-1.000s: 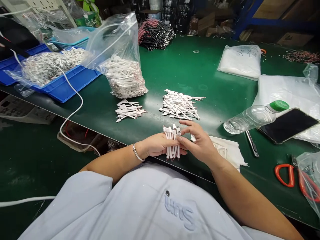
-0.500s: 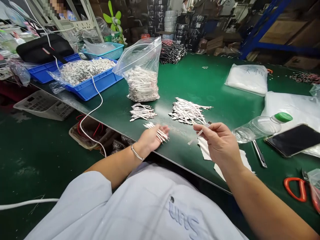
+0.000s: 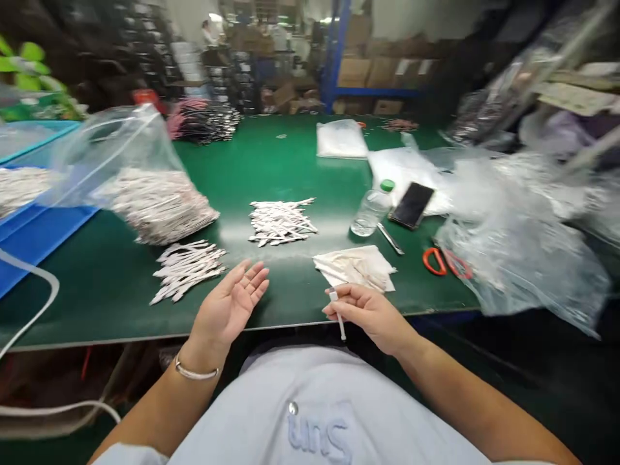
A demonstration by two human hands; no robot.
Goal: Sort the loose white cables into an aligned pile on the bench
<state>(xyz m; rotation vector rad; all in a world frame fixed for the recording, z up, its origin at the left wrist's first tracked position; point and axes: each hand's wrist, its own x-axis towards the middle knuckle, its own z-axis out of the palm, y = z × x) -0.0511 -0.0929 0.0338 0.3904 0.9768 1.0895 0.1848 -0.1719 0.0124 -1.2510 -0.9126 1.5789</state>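
Note:
My left hand (image 3: 232,303) lies palm up at the near edge of the green table (image 3: 271,161), fingers spread and empty, just right of a small pile of short white cables (image 3: 186,268). My right hand (image 3: 371,313) pinches one short white cable (image 3: 338,310) between thumb and fingers; the cable hangs down over the table edge. A second pile of white cables (image 3: 281,223) lies in the middle of the table, beyond both hands. A folded white cloth (image 3: 356,268) sits just beyond my right hand.
A clear bag of white cables (image 3: 145,194) and a blue tray (image 3: 29,232) stand at the left. A water bottle (image 3: 371,210), a phone (image 3: 411,203), orange-handled scissors (image 3: 438,261) and crumpled plastic bags (image 3: 523,252) lie at the right. Dark cable bundles (image 3: 203,123) are at the back.
My left hand no longer holds the bundle of cables and is now empty with fingers spread. My right hand has kept one cable and dropped toward the table edge. The camera has swung right.

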